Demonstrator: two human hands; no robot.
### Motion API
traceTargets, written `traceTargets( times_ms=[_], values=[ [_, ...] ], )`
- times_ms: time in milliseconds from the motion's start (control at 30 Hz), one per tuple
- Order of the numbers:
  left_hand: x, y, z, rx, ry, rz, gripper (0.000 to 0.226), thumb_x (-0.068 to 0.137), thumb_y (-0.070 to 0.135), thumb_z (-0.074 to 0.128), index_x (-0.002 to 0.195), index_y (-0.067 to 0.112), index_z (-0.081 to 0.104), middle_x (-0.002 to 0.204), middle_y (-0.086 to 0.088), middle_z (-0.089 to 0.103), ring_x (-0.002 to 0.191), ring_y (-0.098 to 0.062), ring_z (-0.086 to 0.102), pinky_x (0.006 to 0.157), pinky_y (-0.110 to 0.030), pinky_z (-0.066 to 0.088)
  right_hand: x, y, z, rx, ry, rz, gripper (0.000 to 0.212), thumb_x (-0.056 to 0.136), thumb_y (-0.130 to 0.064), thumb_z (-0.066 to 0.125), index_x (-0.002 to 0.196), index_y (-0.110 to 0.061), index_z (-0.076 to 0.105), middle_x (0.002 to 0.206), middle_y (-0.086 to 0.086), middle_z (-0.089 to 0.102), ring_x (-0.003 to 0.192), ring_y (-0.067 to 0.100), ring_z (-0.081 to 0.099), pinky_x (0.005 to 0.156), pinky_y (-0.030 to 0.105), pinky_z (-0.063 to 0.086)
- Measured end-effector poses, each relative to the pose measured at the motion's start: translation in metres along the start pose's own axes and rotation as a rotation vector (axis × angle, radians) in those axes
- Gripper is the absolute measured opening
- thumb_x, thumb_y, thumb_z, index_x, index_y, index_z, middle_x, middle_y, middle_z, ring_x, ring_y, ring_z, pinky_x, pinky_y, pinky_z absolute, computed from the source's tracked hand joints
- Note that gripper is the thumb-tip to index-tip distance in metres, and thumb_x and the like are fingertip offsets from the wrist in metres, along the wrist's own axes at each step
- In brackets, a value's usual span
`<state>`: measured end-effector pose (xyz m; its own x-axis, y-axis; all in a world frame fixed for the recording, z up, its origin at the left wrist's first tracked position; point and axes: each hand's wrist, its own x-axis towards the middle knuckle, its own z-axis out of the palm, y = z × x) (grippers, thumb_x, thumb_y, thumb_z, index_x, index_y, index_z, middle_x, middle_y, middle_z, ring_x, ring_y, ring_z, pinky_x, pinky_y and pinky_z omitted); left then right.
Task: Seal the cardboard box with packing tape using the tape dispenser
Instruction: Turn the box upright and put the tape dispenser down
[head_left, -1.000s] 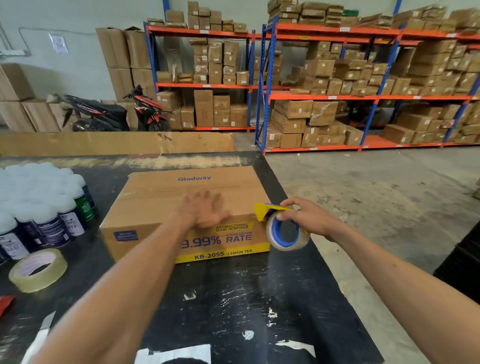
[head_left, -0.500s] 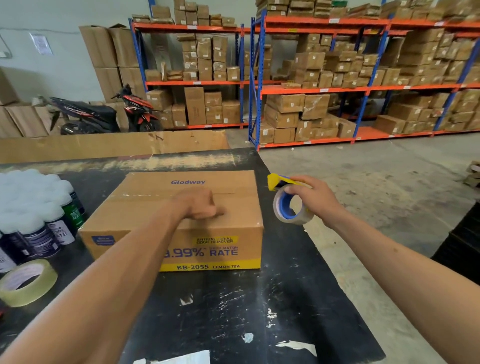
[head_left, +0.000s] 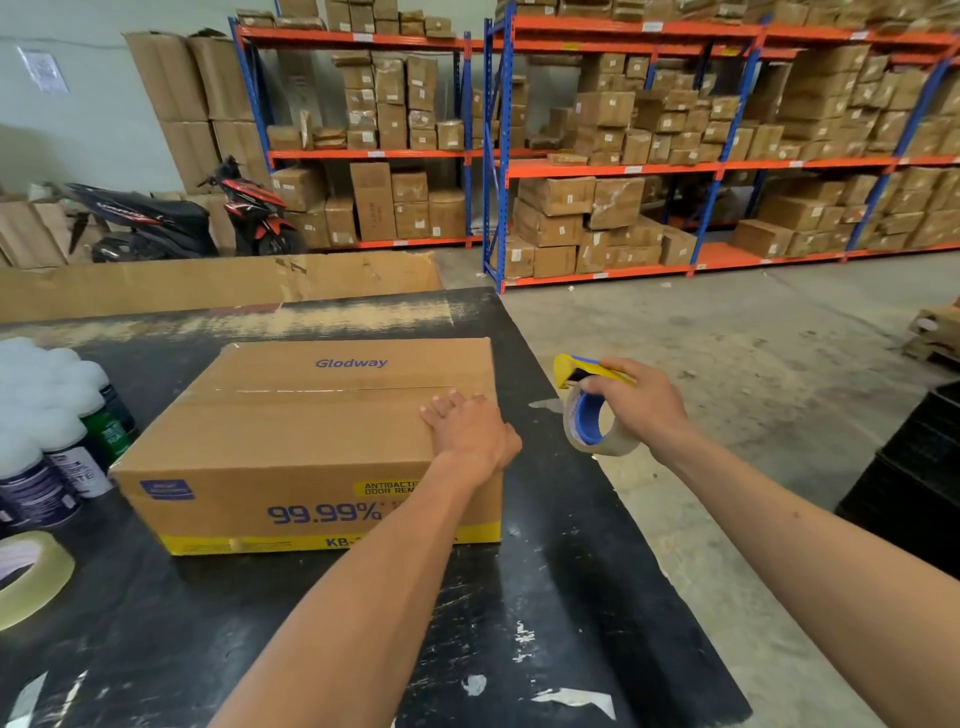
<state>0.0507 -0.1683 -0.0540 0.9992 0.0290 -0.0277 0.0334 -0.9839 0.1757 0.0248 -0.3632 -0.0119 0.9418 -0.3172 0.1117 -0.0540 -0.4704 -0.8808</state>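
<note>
A brown cardboard box (head_left: 291, 436) marked "Glodway" lies on the black table (head_left: 545, 597), flaps closed, with a strip of clear tape along its top seam. My left hand (head_left: 470, 431) rests flat on the box's top near its right front corner, pressing down. My right hand (head_left: 636, 400) holds a yellow and blue tape dispenser (head_left: 587, 410) with a roll of clear tape, in the air to the right of the box, past the table's right edge. A short loose tape end hangs between dispenser and box.
Several white-capped spray bottles (head_left: 57, 431) stand at the table's left. A spare tape roll (head_left: 26, 577) lies at the front left. A long flat cardboard sheet (head_left: 208, 283) borders the far edge. Shelves of cartons (head_left: 675, 156) and a motorbike (head_left: 176, 218) stand behind.
My left hand slid from the box's middle to its right front corner. My right hand lifted the dispenser up and away from the box's right side.
</note>
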Motion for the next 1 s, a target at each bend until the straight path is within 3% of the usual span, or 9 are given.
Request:
traceTargets(
  times_ms=[167, 333, 400, 500, 567, 700, 800, 900, 1000],
  values=[
    [-0.002, 0.0, 0.01, -0.022, 0.072, 0.051, 0.056, 0.097, 0.049, 0.043, 0.134, 0.009, 0.058, 0.152, -0.022, 0.042, 0.142, -0.046, 0.032, 0.117, -0.058, 0.022, -0.001, 0.003, 0.005, -0.002, -0.052, -0.005, 0.023, 0.074, -0.036, 0.073, 0.096, -0.041, 0.073, 0.1, -0.015, 0.071, 0.1, 0.013, 0.063, 0.081, 0.03, 0.05],
    [0.002, -0.005, 0.016, -0.04, 0.122, 0.207, 0.048, 0.099, 0.036, 0.041, 0.122, 0.001, 0.064, 0.137, -0.025, 0.053, 0.131, -0.045, 0.042, 0.115, -0.053, 0.028, -0.002, 0.004, 0.013, -0.021, -0.1, -0.017, 0.043, 0.064, -0.047, 0.073, 0.107, -0.039, 0.073, 0.105, -0.012, 0.072, 0.103, 0.015, 0.063, 0.089, 0.035, 0.051],
    [0.002, -0.014, 0.012, -0.061, 0.078, 0.304, 0.048, 0.101, 0.036, 0.038, 0.131, 0.004, 0.058, 0.146, -0.026, 0.044, 0.138, -0.044, 0.034, 0.119, -0.051, 0.021, -0.003, 0.005, 0.014, -0.021, -0.116, -0.014, 0.044, 0.067, -0.045, 0.075, 0.11, -0.038, 0.072, 0.108, -0.011, 0.071, 0.103, 0.014, 0.063, 0.085, 0.032, 0.05],
    [-0.003, -0.029, -0.005, -0.059, -0.206, 0.519, 0.059, 0.102, 0.053, 0.035, 0.156, 0.028, 0.031, 0.167, -0.016, 0.002, 0.154, -0.03, -0.003, 0.123, -0.047, -0.004, -0.005, 0.008, 0.014, -0.039, -0.118, -0.006, 0.045, 0.069, -0.044, 0.076, 0.114, -0.037, 0.072, 0.112, -0.009, 0.07, 0.103, 0.015, 0.062, 0.081, 0.029, 0.047],
    [-0.005, -0.045, -0.016, -0.05, -0.323, 0.64, 0.065, 0.094, 0.067, 0.042, 0.152, 0.038, 0.036, 0.168, -0.005, -0.004, 0.154, -0.021, -0.009, 0.123, -0.049, -0.008, -0.007, 0.009, 0.014, -0.046, -0.134, -0.012, 0.045, 0.07, -0.044, 0.076, 0.115, -0.037, 0.071, 0.112, -0.009, 0.069, 0.104, 0.015, 0.061, 0.079, 0.029, 0.046],
    [-0.004, -0.059, -0.005, -0.087, -0.158, 0.772, 0.036, 0.098, 0.045, 0.052, 0.122, 0.024, 0.068, 0.162, -0.002, 0.032, 0.154, -0.026, 0.014, 0.123, -0.056, 0.005, -0.009, 0.013, 0.012, -0.034, -0.148, -0.007, 0.047, 0.069, -0.046, 0.076, 0.115, -0.037, 0.071, 0.113, -0.011, 0.069, 0.105, 0.014, 0.061, 0.08, 0.029, 0.045],
    [-0.003, -0.053, 0.013, -0.112, -0.042, 0.795, 0.045, 0.094, 0.041, 0.041, 0.107, 0.009, 0.069, 0.138, -0.011, 0.06, 0.146, -0.037, 0.03, 0.121, -0.049, 0.013, -0.013, 0.017, 0.013, -0.02, -0.151, 0.004, 0.05, 0.066, -0.048, 0.077, 0.115, -0.038, 0.071, 0.113, -0.012, 0.069, 0.105, 0.013, 0.061, 0.082, 0.029, 0.046],
    [0.003, -0.042, 0.017, -0.074, 0.053, 0.762, 0.057, 0.088, 0.046, 0.032, 0.102, 0.005, 0.07, 0.121, -0.011, 0.066, 0.133, -0.036, 0.043, 0.117, -0.048, 0.02, -0.017, 0.021, 0.011, -0.024, -0.163, 0.011, 0.049, 0.065, -0.046, 0.078, 0.113, -0.038, 0.072, 0.112, -0.012, 0.069, 0.104, 0.01, 0.062, 0.081, 0.027, 0.047],
    [0.013, -0.023, 0.017, -0.125, 0.129, 0.711, 0.036, 0.097, 0.035, 0.054, 0.107, 0.005, 0.07, 0.123, -0.013, 0.063, 0.126, -0.035, 0.049, 0.116, -0.048, 0.026, -0.02, 0.022, 0.009, -0.062, -0.156, 0.021, 0.045, 0.071, -0.042, 0.078, 0.115, -0.037, 0.071, 0.113, -0.012, 0.069, 0.104, 0.011, 0.062, 0.082, 0.028, 0.047]
  ],
)
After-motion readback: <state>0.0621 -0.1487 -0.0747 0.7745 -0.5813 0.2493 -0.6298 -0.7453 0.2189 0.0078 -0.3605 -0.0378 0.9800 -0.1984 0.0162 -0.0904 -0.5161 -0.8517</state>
